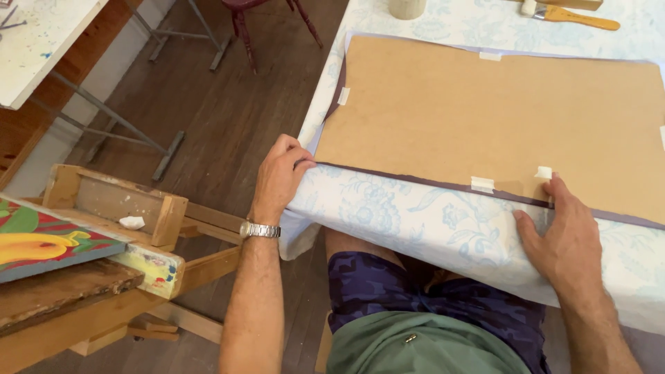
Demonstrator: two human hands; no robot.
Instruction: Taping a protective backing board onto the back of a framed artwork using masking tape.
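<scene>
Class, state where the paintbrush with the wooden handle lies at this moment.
In the head view the paintbrush lies at the top right, on the floral tablecloth beyond the far edge of the brown board.

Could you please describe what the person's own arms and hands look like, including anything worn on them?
Both forearms are bare, with no sleeves or gloves in view. The left hand has a silver metal link-band wristwatch around its wrist. The right hand wears nothing: no watch, bracelet or ring shows on its fingers.
</scene>
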